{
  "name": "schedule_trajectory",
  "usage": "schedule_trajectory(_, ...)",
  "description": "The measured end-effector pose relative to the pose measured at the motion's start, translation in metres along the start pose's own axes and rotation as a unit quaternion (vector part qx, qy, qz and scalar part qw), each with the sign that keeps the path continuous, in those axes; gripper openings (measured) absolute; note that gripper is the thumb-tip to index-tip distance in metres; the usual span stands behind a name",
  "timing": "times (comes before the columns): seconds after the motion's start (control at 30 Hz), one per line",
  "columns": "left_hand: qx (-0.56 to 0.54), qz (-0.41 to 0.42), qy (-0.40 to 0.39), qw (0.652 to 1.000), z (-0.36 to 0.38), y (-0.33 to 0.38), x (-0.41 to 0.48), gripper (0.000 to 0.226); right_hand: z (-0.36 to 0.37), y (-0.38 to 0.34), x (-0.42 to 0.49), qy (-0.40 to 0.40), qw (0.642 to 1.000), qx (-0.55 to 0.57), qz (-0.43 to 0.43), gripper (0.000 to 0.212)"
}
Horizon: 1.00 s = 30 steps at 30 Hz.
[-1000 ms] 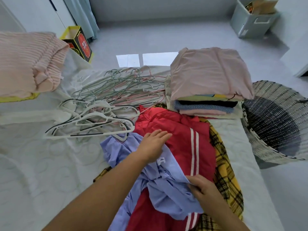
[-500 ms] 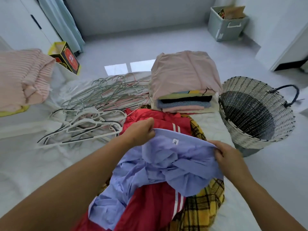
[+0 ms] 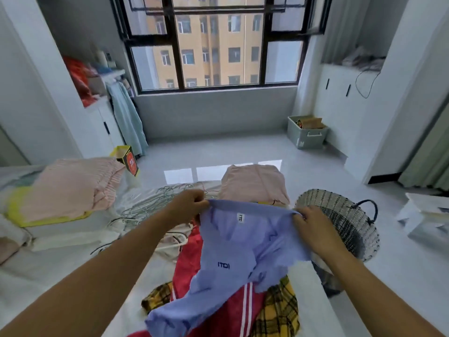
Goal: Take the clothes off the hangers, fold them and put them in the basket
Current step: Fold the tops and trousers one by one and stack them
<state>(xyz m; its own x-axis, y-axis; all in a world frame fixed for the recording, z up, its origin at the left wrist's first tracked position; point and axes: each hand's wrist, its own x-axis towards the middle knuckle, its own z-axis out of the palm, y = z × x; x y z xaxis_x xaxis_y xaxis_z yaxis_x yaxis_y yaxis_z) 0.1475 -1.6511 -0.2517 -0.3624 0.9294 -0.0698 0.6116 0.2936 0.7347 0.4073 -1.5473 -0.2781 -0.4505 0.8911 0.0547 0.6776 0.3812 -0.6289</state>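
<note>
fingers of left hand (image 3: 190, 206) and right hand (image 3: 314, 226) pinch the blue shirt (image 3: 233, 259) at its top edge above the bed (image 3: 60, 276); basket (image 3: 347, 227) just beside, floor (image 3: 243, 147) beyond.

Both bare forearms reach forward, well apart. The left hand (image 3: 192, 205) and the right hand (image 3: 313, 224), fingers curled, each pinch the top edge of a pale blue fabric shirt (image 3: 230, 249).

Dark stitched letters on the blue shirt (image 3: 233, 249) read roughly "IDTI" — its white neck tag (image 3: 240, 217) stays illegible.
</note>
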Motion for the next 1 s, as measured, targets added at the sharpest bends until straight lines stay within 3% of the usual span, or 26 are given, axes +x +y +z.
schedule_trajectory(0.07,-0.053,-0.001,-0.02,0.998,-0.022,0.019,-0.022,0.023,-0.024,-0.028,-0.009,-0.021,0.989,0.143,0.024,0.026)
schedule_trajectory(0.17,-0.135,0.022,-0.009,0.991,-0.052,0.051,-0.059,0.026,-0.059,-0.069,-0.027,-0.058,0.937,0.333,0.086,0.017)
schedule_trajectory(0.37,-0.231,0.042,0.08,0.969,-0.106,0.099,-0.113,0.025,-0.127,-0.129,-0.054,-0.117,0.883,0.455,-0.004,0.008)
schedule_trajectory(0.43,-0.223,0.049,0.091,0.969,-0.124,0.111,-0.131,0.024,-0.145,-0.142,-0.063,-0.157,0.893,0.42,-0.047,0.009)
schedule_trajectory(0.5,-0.212,0.062,0.093,0.971,-0.142,0.121,-0.149,0.024,-0.159,-0.156,-0.073,-0.156,0.933,0.312,-0.088,0.019)
schedule_trajectory(0.6,-0.176,0.096,0.064,0.978,-0.165,0.136,-0.183,0.023,-0.172,-0.18,-0.089,-0.073,0.975,0.151,-0.145,0.008)
schedule_trajectory(0.7,-0.11,0.104,0.062,0.986,-0.182,0.143,-0.213,0.019,-0.181,-0.204,-0.1,-0.018,0.979,0.105,-0.174,0.01)
schedule_trajectory(0.83,-0.059,0.078,0.16,0.982,-0.203,0.145,-0.237,0.033,-0.184,-0.233,-0.113,-0.032,0.976,0.091,-0.194,0.019)
schedule_trajectory(1.0,-0.042,0.088,0.219,0.971,-0.233,0.142,-0.254,0.025,-0.18,-0.263,-0.125,-0.049,0.966,0.098,-0.233,0.027)
